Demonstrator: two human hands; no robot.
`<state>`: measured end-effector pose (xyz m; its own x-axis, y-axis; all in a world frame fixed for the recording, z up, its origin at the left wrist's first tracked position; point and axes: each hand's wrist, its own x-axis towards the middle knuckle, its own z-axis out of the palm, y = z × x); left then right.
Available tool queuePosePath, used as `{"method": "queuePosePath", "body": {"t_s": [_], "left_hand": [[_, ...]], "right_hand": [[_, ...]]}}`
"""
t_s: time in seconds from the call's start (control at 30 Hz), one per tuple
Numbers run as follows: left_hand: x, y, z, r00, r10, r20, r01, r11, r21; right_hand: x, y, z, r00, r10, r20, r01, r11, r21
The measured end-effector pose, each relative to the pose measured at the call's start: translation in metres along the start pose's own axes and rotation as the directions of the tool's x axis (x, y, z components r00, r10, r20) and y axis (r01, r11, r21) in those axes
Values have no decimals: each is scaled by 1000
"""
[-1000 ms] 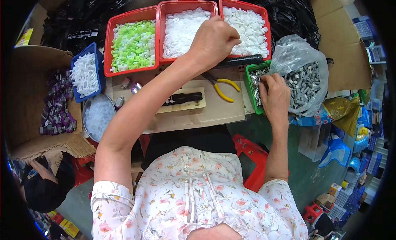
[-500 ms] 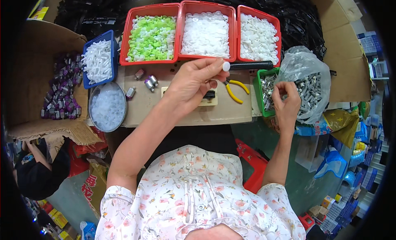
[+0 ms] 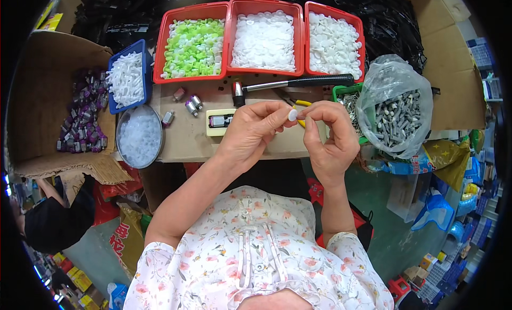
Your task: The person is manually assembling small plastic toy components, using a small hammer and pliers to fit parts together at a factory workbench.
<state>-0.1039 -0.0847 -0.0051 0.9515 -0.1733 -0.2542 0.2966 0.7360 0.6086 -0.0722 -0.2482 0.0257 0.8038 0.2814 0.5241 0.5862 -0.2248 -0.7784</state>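
Over the front of the bench, my left hand [image 3: 249, 133] pinches a small white round disc [image 3: 293, 115] between thumb and fingers. My right hand [image 3: 333, 142] is closed right beside it, thumb and forefinger together at a small thin piece whose kind I cannot make out. Under and behind my left hand is a cream block [image 3: 215, 132] with a small silver-and-black motor-like part seated in it. A hammer [image 3: 277, 85] lies just beyond both hands. Yellow-handled pliers [image 3: 303, 102] are partly hidden behind my right hand.
Red bins hold green-and-white pieces [image 3: 194, 46], white discs [image 3: 263, 41] and more white pieces [image 3: 333, 43]. Small metal parts fill a green tray [image 3: 349, 105] beside a plastic bag [image 3: 421, 91]. Leftward stand a blue tray [image 3: 145, 70], a round bowl [image 3: 118, 139] and a cardboard box [image 3: 37, 97].
My right hand has moved left from the green tray and now meets my left hand at the white disc. My left hand has lowered slightly, uncovering the hammer's head and the cream block.
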Motion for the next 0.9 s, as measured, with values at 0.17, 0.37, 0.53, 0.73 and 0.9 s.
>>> {"method": "queuePosePath", "body": {"t_s": [0.17, 0.37, 0.53, 0.73, 0.9], "left_hand": [[-4, -1, 0, 999, 22, -35, -22, 1000, 1], [-6, 1, -6, 999, 36, 12, -35, 999, -42], [-7, 1, -10, 999, 41, 35, -38, 996, -76], [-9, 1, -12, 998, 50, 45, -46, 995, -84], [-10, 2, -11, 996, 73, 58, -70, 996, -58]], "right_hand": [[-1, -1, 4, 999, -38, -11, 37, 995, -90], [0, -5, 10, 991, -135, -3, 133, 980, -148], [0, -6, 13, 990, -138, 0, 137, 983, -121], [0, -2, 17, 978, -210, 15, 209, 959, -193], [-2, 0, 17, 975, -223, 19, 222, 953, -204]]}}
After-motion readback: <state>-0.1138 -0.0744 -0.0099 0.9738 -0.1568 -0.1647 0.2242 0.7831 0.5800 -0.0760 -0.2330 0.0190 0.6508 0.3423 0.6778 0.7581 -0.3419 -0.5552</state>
